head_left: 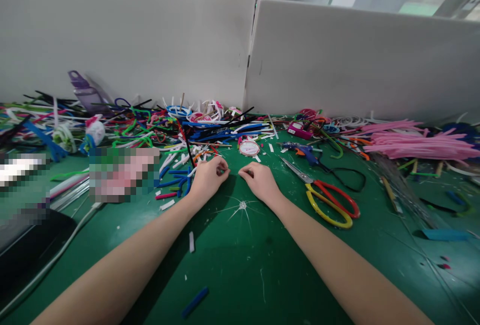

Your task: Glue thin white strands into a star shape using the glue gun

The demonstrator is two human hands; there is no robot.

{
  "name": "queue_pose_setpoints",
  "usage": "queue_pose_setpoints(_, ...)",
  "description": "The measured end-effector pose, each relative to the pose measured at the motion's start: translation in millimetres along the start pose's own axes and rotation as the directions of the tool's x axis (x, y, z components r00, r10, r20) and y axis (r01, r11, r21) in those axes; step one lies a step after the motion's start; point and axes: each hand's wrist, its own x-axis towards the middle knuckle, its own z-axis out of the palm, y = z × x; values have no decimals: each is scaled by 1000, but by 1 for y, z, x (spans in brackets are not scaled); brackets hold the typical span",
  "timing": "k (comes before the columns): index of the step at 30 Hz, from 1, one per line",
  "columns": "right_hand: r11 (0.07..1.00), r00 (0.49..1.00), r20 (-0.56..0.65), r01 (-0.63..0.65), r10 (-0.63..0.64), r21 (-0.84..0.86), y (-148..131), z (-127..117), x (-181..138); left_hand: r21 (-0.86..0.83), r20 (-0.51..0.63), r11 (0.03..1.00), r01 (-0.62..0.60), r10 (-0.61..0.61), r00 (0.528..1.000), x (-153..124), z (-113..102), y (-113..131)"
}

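My left hand (pixel 209 176) is closed in a pinch just above the green table (pixel 225 275); a small dark bit shows at its fingertips, too small to name. Across a narrow gap, my right hand (pixel 259 181) also has thumb and fingers pressed together, and what they hold, if anything, cannot be made out. Between my wrists lies a clear star-shaped piece (pixel 242 205) with thin strands spreading from its centre. Scissors (pixel 318 192) with red and yellow handles rest open to the right. Beyond my hands sits a small round white piece with a reddish rim (pixel 249 148).
Blue glue gun (pixel 305 152) and its black cord lie behind the scissors. Pink pipe cleaners (pixel 416 144) are heaped at right, mixed coloured ones (pixel 232 130) along the back. A purple bottle (pixel 88 92) leans by the grey partition (pixel 131 40). A white cable (pixel 56 255) runs at left.
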Motion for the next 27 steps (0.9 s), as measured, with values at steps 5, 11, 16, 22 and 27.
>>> queue_pose_setpoints(5,1000,1000,10,13,-13,4,1,-1,-2,30,24,1000,0,-1,1000,-2,-3,4)
queue_pose_setpoints(11,1000,1000,20,9,-9,19,0,-3,-4,59,53,998,10,-13,998,-3,-7,8)
queue_pose_setpoints(16,999,1000,27,15,-15,29,-1,-3,-5,23,59,999,28,-29,998,-4,-10,9)
queue_pose_setpoints(22,999,999,37,18,-19,40,-1,-3,-5,-20,91,999,47,-45,995,-5,-10,7)
queue_pose_setpoints(27,999,999,49,20,-22,37,-2,-4,-5,-29,103,999,41,-38,994,-6,-11,6)
